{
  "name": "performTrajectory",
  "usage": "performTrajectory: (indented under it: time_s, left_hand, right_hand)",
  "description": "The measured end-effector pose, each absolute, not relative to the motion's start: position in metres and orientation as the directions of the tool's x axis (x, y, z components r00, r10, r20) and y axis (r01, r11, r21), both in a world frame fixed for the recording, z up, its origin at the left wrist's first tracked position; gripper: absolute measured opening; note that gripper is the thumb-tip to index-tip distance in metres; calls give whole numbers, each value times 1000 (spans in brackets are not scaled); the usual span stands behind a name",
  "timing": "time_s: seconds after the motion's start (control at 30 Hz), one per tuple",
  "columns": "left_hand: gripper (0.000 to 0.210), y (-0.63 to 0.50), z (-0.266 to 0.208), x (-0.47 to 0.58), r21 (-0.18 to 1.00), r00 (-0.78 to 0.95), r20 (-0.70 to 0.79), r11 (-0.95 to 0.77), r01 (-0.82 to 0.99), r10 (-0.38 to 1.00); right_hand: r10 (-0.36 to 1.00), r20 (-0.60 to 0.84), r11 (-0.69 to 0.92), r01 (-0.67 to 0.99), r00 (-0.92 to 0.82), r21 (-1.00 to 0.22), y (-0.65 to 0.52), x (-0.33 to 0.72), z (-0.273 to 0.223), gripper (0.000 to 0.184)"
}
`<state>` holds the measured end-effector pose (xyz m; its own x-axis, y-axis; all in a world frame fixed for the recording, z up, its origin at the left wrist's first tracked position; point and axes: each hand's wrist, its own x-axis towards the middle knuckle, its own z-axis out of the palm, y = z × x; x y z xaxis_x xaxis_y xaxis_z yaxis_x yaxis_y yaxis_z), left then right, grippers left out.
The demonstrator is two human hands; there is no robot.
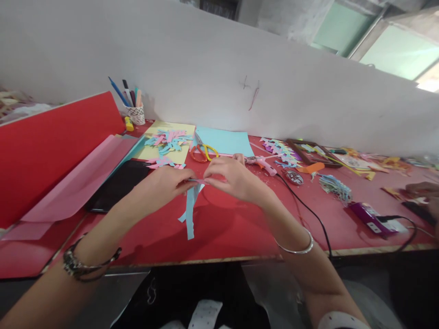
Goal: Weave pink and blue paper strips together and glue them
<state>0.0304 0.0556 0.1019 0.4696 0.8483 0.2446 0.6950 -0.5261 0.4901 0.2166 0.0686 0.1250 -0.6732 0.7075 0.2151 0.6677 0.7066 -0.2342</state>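
– What is the left hand (168, 185) doing?
– It pinches a blue paper strip (190, 208) that hangs down toward six o'clock. The right hand (233, 179) pinches a pink strip (202, 181) across it.
– Folding them together?
– Looks so. Next she needs a neat crease. Scissors (203, 151) wait at twelve o'clock.

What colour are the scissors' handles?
Yellow and orange; the scissors show in the head view.

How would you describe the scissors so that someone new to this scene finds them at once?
Start at the red table below the white wall and find the light blue paper sheet at its back. The scissors lie at that sheet's left corner, beside the yellow sheet, just beyond both hands. Their orange and yellow loop handles set them apart from the paper scraps around.
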Motion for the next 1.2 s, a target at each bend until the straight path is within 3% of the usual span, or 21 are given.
performTrajectory:
  time_s: [0.13, 0.2, 0.33, 0.43, 0.57, 0.63, 0.87, 1.2]
  left_hand:
    - [24, 57, 100, 25, 574, 379, 278, -469, 672, 883]
    - [26, 57, 99, 22, 625, 325, 296, -439, 646, 898]
    - [28, 57, 99, 19, 726, 255, 264, -366, 582, 930]
    - [28, 57, 100, 20, 765, 226, 232, -321, 558, 946]
    - [22, 60, 100, 23, 824, 204, 234, -305, 478, 951]
    - [21, 63, 98, 26, 861, 204, 229, -296, 414, 952]
    - [26, 67, 88, 39, 955, 177, 112, -155, 253, 978]
    - [37, 77, 58, 46, 987, 71, 96, -104, 123, 993]
  right_hand:
    - [681, 661, 654, 668, -315, -356, 64, 216, 117, 22]
    - [664, 723, 655, 615, -191, -440, 61, 216, 111, 27]
    - [768, 511, 633, 575, -386, -518, 61, 217, 98, 27]
    - [812, 416, 582, 626, -410, -519, 64, 221, 89, 23]
    - [855, 239, 494, 581, -461, -647, 68, 223, 82, 47]
    - [858, 166, 435, 518, -485, -736, 70, 219, 80, 49]
    - [872, 183, 354, 328, -454, -876, 81, 199, 74, 14]
    - [916, 82, 202, 275, -393, -940, 84, 201, 69, 8]
